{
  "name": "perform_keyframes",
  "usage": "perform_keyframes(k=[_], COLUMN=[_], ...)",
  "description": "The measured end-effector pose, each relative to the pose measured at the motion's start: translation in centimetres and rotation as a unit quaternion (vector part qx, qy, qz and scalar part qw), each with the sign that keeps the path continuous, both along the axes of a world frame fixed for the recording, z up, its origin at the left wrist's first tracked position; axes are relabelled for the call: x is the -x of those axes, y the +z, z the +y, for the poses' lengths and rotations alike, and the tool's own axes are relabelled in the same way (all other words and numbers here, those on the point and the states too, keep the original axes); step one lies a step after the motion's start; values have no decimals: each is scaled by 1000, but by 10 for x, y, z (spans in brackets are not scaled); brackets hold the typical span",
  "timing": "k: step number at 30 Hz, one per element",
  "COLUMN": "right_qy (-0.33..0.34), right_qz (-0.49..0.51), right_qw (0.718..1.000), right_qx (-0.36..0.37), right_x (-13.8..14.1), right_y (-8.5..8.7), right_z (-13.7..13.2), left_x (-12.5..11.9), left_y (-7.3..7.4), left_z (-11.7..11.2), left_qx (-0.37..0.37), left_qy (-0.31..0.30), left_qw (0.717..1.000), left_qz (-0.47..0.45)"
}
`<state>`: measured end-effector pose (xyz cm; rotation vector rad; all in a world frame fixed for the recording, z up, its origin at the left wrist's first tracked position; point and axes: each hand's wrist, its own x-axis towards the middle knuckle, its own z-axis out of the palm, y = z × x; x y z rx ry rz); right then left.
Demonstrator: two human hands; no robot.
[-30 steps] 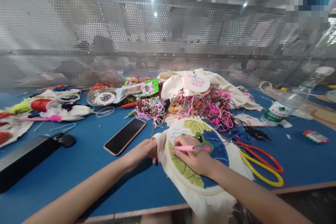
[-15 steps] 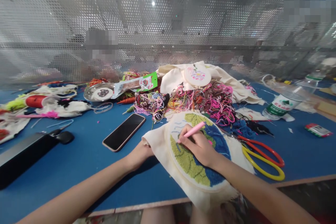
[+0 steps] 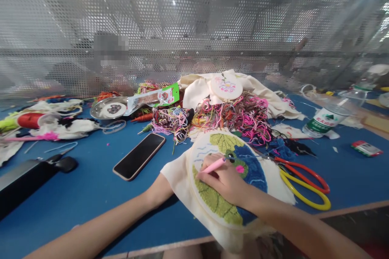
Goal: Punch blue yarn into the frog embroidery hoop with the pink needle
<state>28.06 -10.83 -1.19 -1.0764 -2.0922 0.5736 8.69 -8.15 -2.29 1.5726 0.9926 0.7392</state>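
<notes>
My right hand is closed around a pink punch needle, its lower end over the left side of the embroidery. Blue thread trails from the top of the tool. Beneath lies a round embroidery hoop with cream cloth stretched in it. Looped stitching shows yellow-green leaves, a deep blue area, and a green figure with a black eye and pink cheek. My left hand reaches under the cloth at the hoop's left; its fingers are hidden.
Scissors with red and yellow handles lie right of the hoop. Tangled yarn and a smaller hoop are behind. A phone, metal bowl and black case sit left; a cut plastic bottle stands right.
My right hand and the punch needle have shifted slightly left and down over the hoop, uncovering the figure's eye and cheek. The tool leans lower. The view has shifted a little.
</notes>
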Motion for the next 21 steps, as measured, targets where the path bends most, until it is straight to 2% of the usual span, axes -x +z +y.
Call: perform_keyframes(k=[6, 11, 18, 21], right_qy=[-14, -4, 25, 23], right_qz=[4, 18, 60, 64], right_qw=[1000, 999, 996, 995], right_qx=[20, 32, 65, 74], right_x=[3, 2, 1, 0], right_y=[0, 3, 5, 4], right_z=[-2, -5, -4, -4], left_x=[-8, -9, 1, 4], left_y=[8, 10, -6, -14], left_z=[-10, -12, -4, -1], left_qx=[-21, -6, -8, -8], left_qy=[-10, -12, -10, -13], left_qw=[998, 999, 1000, 1000], left_qz=[-51, -42, -10, -23])
